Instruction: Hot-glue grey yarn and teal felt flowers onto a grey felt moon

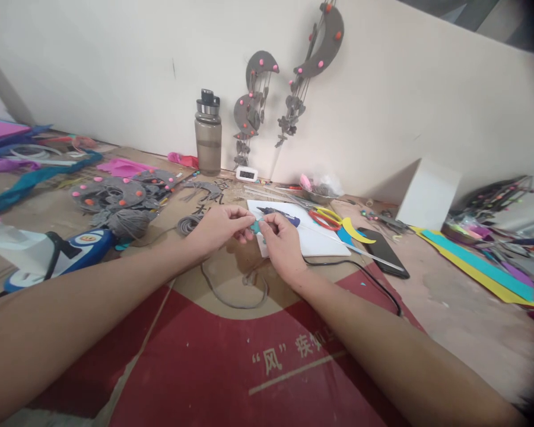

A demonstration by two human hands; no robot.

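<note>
A small teal felt-like piece (256,226) is pinched between both hands above the middle of the table. My left hand (220,228) grips its left side with thumb and fingers closed. On the other side, my right hand (281,240) has thumb and forefinger closed on the same piece. Grey cord (235,305) loops on the cardboard below my hands; whether it joins the teal piece is hidden. Just behind lies a white paper pad (324,243) bearing a dark blue glue gun (278,213), partly covered by my right hand.
Scissors (324,219), a yellow crescent (358,230) and a black phone (385,254) lie to the right. A water bottle (208,139) stands at the back. Grey yarn (129,224) and a blue-white power strip (78,246) are leftward. Moon-shaped hangings (331,38) hang on the wall.
</note>
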